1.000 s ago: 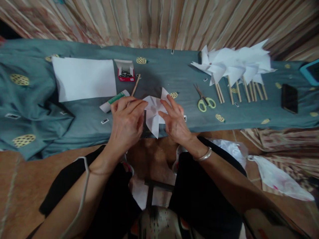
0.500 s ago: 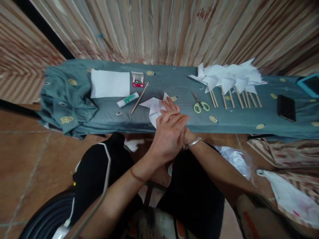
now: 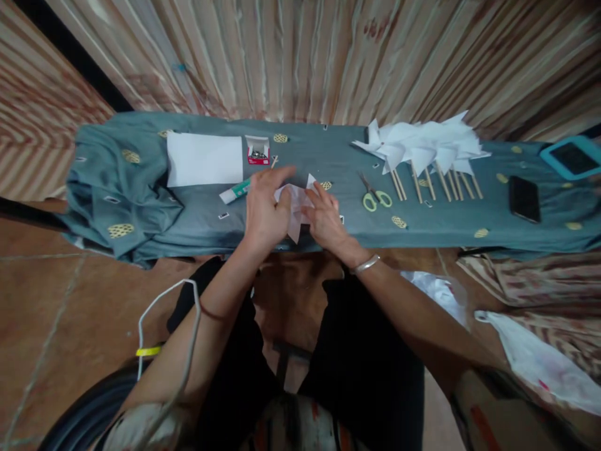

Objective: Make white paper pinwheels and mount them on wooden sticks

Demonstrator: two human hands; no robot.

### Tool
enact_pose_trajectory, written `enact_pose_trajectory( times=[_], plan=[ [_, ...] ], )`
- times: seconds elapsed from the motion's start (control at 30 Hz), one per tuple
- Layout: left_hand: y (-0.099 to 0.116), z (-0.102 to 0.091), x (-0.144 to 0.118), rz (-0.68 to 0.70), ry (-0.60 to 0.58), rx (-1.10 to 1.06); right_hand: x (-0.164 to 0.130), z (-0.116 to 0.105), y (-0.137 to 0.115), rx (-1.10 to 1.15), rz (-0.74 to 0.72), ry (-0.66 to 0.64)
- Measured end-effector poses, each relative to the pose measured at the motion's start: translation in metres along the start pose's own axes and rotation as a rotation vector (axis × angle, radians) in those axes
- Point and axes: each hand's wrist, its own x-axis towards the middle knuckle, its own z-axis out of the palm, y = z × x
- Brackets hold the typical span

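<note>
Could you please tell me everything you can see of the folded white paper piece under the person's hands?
The folded paper piece is white and thin, with pointed flaps like a pinwheel's. It lies flat near the front edge of the grey-green cloth, one point reaching toward the person. The left hand covers its left side and the right hand presses on its right, so its middle is partly hidden. A glue stick lies just to its left.

The left hand (image 3: 264, 210) covers part of the folded white paper (image 3: 297, 203); the red box (image 3: 258, 152) holds contents too small to identify.
</note>
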Motion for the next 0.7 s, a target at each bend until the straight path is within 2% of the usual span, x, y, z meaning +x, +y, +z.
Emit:
enact_pose_trajectory(
  times=[0.07, 0.13, 0.23, 0.3, 0.4, 0.5, 0.6, 0.7],
  plan=[
    [-0.017, 0.015, 0.022, -0.044, 0.048, -0.046, 0.001, -0.003, -0.002, -0.004, -0.007, -0.006],
    [-0.026, 0.032, 0.041, -0.076, 0.048, -0.107, 0.002, -0.004, -0.002, -0.002, -0.016, -0.001],
    [-0.026, 0.054, 0.059, -0.092, 0.017, -0.159, 0.004, -0.002, -0.001, 0.002, -0.023, 0.018],
    [-0.022, 0.06, 0.063, -0.108, 0.001, -0.152, 0.005, 0.001, -0.002, 0.016, -0.026, 0.028],
    [-0.016, 0.055, 0.058, -0.142, -0.009, -0.156, 0.008, 0.006, -0.006, 0.049, -0.013, 0.044],
    [-0.018, 0.039, 0.048, -0.126, 0.025, -0.14, 0.009, 0.008, -0.008, 0.078, -0.006, 0.054],
    [-0.025, 0.024, 0.034, -0.088, -0.012, -0.063, 0.004, 0.004, -0.005, 0.089, -0.059, 0.023],
    [-0.033, 0.017, 0.018, -0.015, -0.09, -0.02, -0.005, -0.002, 0.0, 0.049, -0.081, 0.062]
  ],
)
